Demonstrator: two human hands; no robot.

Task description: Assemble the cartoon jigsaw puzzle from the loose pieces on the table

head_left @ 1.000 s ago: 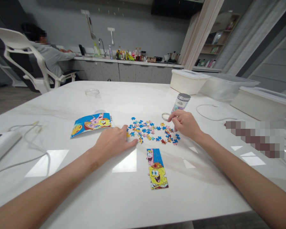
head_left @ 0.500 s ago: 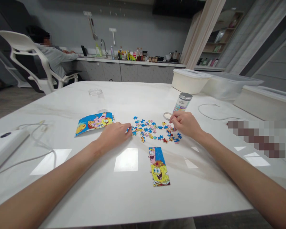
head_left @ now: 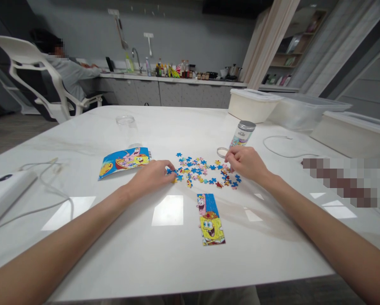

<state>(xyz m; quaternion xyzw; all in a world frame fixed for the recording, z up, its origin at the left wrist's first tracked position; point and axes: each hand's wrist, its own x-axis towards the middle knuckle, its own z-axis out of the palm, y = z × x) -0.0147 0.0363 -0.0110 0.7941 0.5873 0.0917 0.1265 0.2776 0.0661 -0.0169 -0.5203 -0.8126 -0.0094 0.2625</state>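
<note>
two bare hands work at a scatter of loose pieces [head_left: 200,171] in the middle of the white table [head_left: 177,262]. the left hand [head_left: 150,178] lies palm down at the scatter's left edge, fingers curled, tips touching blue pieces; whether one is pinched i cannot tell. the right hand [head_left: 246,163] sits at the right edge, fingers bent in, thumb and forefinger close together over the pieces; whether anything is between them i cannot tell. nearer the person lies a joined strip [head_left: 210,219], apart from the scatter. a picture card [head_left: 125,158] lies just left of the left hand. behind the right hand stands a jar [head_left: 242,134], with a round lid [head_left: 222,151] flat beside it. far off, another person [head_left: 67,74] sits at the counter.
</note>
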